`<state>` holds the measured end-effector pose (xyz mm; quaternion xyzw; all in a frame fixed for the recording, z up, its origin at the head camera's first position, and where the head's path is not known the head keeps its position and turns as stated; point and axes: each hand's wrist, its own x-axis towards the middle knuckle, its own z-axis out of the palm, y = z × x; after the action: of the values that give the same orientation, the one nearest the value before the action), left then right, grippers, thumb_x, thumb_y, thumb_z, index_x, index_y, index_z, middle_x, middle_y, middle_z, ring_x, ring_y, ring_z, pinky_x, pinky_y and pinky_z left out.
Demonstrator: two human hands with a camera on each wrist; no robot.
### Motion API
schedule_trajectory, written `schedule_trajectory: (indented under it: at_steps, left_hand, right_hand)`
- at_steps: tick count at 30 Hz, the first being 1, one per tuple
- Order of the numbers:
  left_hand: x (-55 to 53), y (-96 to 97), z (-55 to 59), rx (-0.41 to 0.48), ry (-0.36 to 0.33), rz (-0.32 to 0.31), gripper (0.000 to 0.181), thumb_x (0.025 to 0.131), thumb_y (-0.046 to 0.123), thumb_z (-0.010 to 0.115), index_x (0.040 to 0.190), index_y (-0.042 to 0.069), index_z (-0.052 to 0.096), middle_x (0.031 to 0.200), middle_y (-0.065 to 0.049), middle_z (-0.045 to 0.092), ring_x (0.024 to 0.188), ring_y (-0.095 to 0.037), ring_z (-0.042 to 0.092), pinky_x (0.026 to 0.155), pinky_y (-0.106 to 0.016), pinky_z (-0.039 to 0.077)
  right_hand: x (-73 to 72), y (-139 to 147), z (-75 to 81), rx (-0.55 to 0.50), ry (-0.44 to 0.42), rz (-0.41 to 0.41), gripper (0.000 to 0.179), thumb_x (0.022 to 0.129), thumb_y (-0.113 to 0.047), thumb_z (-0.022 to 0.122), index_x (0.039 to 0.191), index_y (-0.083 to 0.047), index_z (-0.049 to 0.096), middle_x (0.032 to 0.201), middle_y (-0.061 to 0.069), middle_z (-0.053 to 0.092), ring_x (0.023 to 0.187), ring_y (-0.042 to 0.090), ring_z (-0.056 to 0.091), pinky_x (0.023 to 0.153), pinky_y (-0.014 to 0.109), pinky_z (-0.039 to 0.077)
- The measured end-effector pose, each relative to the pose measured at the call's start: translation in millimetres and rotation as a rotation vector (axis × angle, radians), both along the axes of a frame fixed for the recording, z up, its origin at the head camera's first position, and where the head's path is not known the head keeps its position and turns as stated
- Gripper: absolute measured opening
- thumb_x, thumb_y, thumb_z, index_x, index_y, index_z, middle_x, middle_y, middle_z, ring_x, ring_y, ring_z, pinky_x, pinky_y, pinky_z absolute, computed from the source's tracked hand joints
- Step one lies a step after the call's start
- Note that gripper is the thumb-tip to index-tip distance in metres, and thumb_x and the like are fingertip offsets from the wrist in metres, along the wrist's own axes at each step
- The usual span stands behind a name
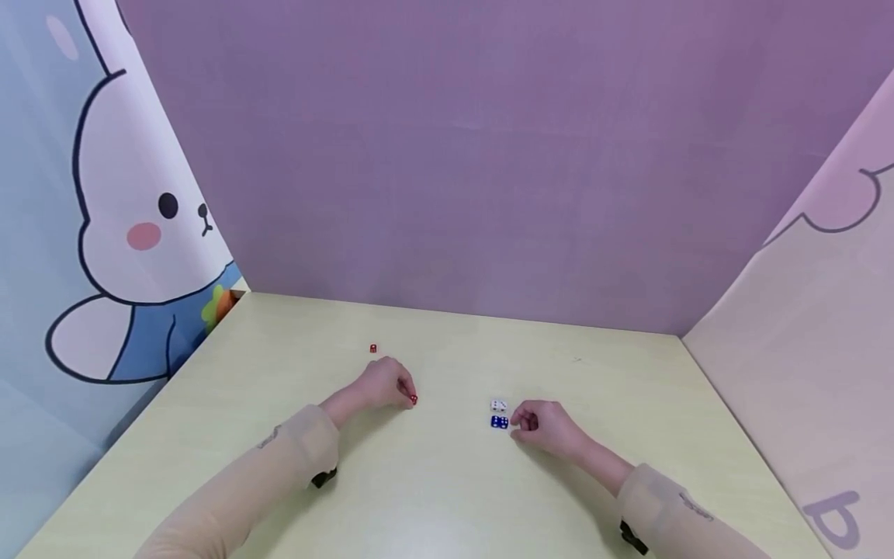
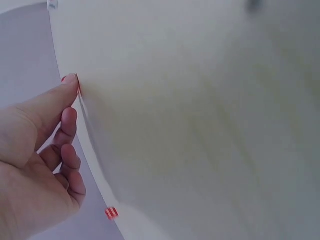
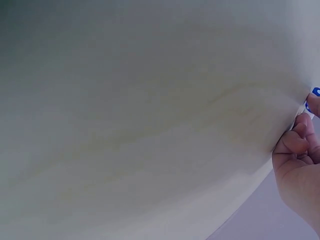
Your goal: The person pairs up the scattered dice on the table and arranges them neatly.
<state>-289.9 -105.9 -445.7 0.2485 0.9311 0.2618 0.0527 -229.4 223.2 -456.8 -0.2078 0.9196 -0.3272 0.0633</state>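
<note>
My left hand [image 1: 386,383] pinches a red die [image 1: 414,399] between thumb and fingertips, close over the table. Only slivers of that die show past the thumb in the left wrist view. Behind this hand, a second red die [image 1: 373,348] lies on the table. To the right, two white dice [image 1: 499,405] sit side by side, with two blue dice [image 1: 499,422] in a row just in front of them. My right hand [image 1: 548,427] rests beside the blue dice, fingers loosely bent, thumb and forefinger apart at the tips. The right wrist view catches a blue die [image 3: 316,92] by its thumb.
The pale table [image 1: 419,481] ends at a purple backdrop [image 1: 447,155]. A curtain with a cartoon rabbit [image 1: 140,194] hangs along the left side, and a pale printed curtain [image 1: 824,334] along the right. A small dark mark [image 1: 576,359] is on the table's back right.
</note>
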Motion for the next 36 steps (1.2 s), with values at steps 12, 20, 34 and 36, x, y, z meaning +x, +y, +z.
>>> schedule_trajectory:
  at_steps: [12,20,34,36]
  left_hand:
    - [24.7,25.6,3.1,-0.016,0.031,-0.039,0.012,0.068,0.020,0.084,0.070,0.022,0.072,0.065,0.017,0.063,0.070,-0.005,0.054,0.085,-0.046,0.038]
    - [37.2,40.8,2.6,-0.010,0.039,-0.065,0.011,0.069,0.021,0.083,0.070,0.022,0.072,0.065,0.018,0.063,0.070,-0.004,0.054,0.086,-0.045,0.037]
    - [51.0,75.0,2.5,-0.019,0.035,-0.085,0.012,0.068,0.022,0.084,0.068,0.024,0.072,0.059,0.020,0.058,0.070,-0.002,0.048,0.082,-0.036,0.033]
    - [52.6,80.5,3.2,-0.020,0.034,-0.087,0.012,0.067,0.023,0.084,0.068,0.024,0.072,0.060,0.020,0.058,0.071,-0.003,0.047,0.080,-0.035,0.033]
  right_hand:
    - [8.5,1,2.1,-0.024,-0.022,0.008,0.015,0.079,-0.009,0.073,0.090,-0.006,0.065,0.072,-0.003,0.056,0.065,0.007,0.049,0.057,0.019,0.044]
    - [13.9,1,2.9,-0.012,-0.019,0.023,0.013,0.079,-0.009,0.073,0.090,-0.008,0.065,0.072,-0.005,0.056,0.064,0.005,0.049,0.058,0.019,0.045]
    - [19.0,-5,3.5,-0.047,-0.016,0.076,0.013,0.079,-0.006,0.073,0.089,-0.007,0.065,0.071,-0.004,0.056,0.063,0.003,0.048,0.057,0.018,0.045]
    - [18.7,-5,3.0,-0.045,-0.014,0.073,0.013,0.079,-0.006,0.073,0.089,-0.007,0.065,0.071,-0.005,0.056,0.063,0.003,0.048,0.057,0.018,0.045]
